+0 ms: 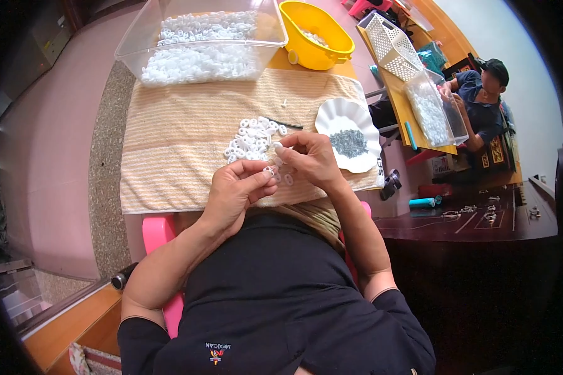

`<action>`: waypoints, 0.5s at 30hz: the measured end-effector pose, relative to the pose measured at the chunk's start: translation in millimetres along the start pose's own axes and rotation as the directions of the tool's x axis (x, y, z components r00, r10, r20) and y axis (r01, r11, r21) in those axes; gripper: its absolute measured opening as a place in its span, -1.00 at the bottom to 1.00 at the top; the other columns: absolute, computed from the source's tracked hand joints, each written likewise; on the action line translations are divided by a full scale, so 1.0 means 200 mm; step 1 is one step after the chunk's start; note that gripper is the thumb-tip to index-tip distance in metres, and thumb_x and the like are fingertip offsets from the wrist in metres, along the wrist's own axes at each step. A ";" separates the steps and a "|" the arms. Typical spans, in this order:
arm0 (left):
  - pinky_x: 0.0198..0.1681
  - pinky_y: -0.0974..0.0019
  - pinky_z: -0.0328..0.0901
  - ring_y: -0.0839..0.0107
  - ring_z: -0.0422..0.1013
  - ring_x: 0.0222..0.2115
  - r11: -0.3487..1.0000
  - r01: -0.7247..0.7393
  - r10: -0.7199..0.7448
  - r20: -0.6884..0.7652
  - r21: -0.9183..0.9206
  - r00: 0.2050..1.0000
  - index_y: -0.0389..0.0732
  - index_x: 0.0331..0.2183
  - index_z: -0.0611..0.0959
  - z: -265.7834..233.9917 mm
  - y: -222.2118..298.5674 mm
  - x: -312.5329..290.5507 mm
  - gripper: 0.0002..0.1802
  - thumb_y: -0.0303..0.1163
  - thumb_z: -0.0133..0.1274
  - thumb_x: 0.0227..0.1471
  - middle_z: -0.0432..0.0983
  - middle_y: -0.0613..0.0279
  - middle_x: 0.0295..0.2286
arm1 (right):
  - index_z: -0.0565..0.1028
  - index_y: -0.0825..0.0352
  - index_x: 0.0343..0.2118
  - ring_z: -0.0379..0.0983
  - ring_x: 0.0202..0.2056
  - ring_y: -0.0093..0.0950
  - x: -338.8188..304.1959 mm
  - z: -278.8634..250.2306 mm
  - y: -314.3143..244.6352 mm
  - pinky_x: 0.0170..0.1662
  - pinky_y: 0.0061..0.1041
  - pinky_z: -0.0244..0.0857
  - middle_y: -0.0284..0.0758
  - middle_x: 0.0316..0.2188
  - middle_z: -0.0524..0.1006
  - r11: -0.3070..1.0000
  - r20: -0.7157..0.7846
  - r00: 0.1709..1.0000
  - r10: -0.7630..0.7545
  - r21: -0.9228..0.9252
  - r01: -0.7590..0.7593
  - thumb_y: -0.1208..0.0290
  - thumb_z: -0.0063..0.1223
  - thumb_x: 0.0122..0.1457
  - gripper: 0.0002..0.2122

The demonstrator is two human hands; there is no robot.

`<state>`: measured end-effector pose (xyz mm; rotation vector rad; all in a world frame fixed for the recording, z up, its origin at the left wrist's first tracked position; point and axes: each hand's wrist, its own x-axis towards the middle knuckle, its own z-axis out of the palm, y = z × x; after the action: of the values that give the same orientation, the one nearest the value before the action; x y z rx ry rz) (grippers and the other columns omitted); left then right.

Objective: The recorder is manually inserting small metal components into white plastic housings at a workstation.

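My left hand [241, 187] pinches a small white plastic piece with round holes [269, 170] between thumb and fingertips. Close beside it, my right hand [309, 159] has thumb and forefinger closed on a small white part [277, 145], too small to name exactly. Both hands are over the near part of a striped towel [169, 137]. Just beyond them lies a pile of white oval plastic pieces with holes [247, 140]. To the right of the pile, a white scalloped dish [328, 119] holds many tiny grey metal-looking parts [349, 144].
A clear plastic bin [197, 42] of white pieces and a yellow tub [303, 53] stand at the back. A thin dark rod [286, 124] lies by the pile. At right, another person [481, 87] works beside a clear box [428, 106]. Pink chair parts [158, 231] flank me.
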<state>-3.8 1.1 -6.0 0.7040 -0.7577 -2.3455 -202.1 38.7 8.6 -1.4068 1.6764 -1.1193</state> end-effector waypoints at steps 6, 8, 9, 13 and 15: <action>-0.26 0.43 0.48 0.46 0.51 -0.40 1.000 -0.003 0.003 -0.004 -0.007 1.000 -0.37 -0.24 0.54 0.00 0.00 0.00 -0.83 -0.57 0.08 0.06 0.54 0.16 -0.39 | 0.52 0.47 -0.23 0.42 -0.54 -0.69 -0.02 0.00 -0.02 -0.51 -0.71 0.31 -0.41 -0.49 0.51 0.953 0.023 0.996 0.089 0.290 -0.092 0.52 0.13 0.13 -0.83; -0.26 0.43 0.48 0.46 0.51 -0.40 1.000 -0.006 0.006 -0.005 -0.006 1.000 -0.37 -0.24 0.54 0.00 0.00 0.00 -0.83 -0.57 0.09 0.06 0.54 0.16 -0.39 | 0.49 0.49 -0.17 0.44 -0.53 -0.65 -0.02 0.00 -0.03 -0.46 -0.66 0.38 -0.36 -0.45 0.52 0.914 0.085 0.994 0.074 0.393 -0.102 0.54 0.09 0.16 -0.80; -0.27 0.43 0.48 0.46 0.51 -0.40 1.000 -0.006 0.006 -0.004 -0.008 1.000 -0.37 -0.24 0.54 0.00 0.00 0.00 -0.83 -0.57 0.09 0.06 0.54 0.16 -0.39 | 0.49 0.49 -0.17 0.44 -0.53 -0.65 -0.02 -0.01 -0.03 -0.46 -0.66 0.38 -0.36 -0.45 0.52 0.914 0.085 0.994 0.074 0.393 -0.101 0.54 0.09 0.16 -0.80; -0.28 0.44 0.48 0.45 0.51 -0.40 1.000 -0.006 0.006 -0.002 -0.007 1.000 -0.37 -0.24 0.54 -0.01 0.00 0.00 -0.82 -0.56 0.09 0.06 0.54 0.14 -0.39 | 0.46 0.49 -0.12 0.48 -0.49 -0.60 -0.03 -0.01 -0.01 -0.41 -0.61 0.44 -0.35 -0.42 0.52 0.926 0.174 0.984 0.038 0.363 -0.100 0.55 0.06 0.18 -0.78; -0.27 0.44 0.48 0.45 0.51 -0.40 1.000 -0.005 0.005 0.001 -0.011 1.000 -0.36 -0.24 0.54 -0.01 0.00 0.01 -0.82 -0.56 0.09 0.06 0.54 0.14 -0.39 | 0.45 0.48 -0.10 0.49 -0.48 -0.59 -0.03 -0.01 0.00 -0.40 -0.59 0.46 -0.35 -0.41 0.52 0.919 0.187 0.982 0.024 0.382 -0.095 0.55 0.07 0.18 -0.77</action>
<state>-3.9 0.1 -7.5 0.6956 -0.7460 -2.3440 -203.2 45.5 10.3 -1.1540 1.2741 -1.1770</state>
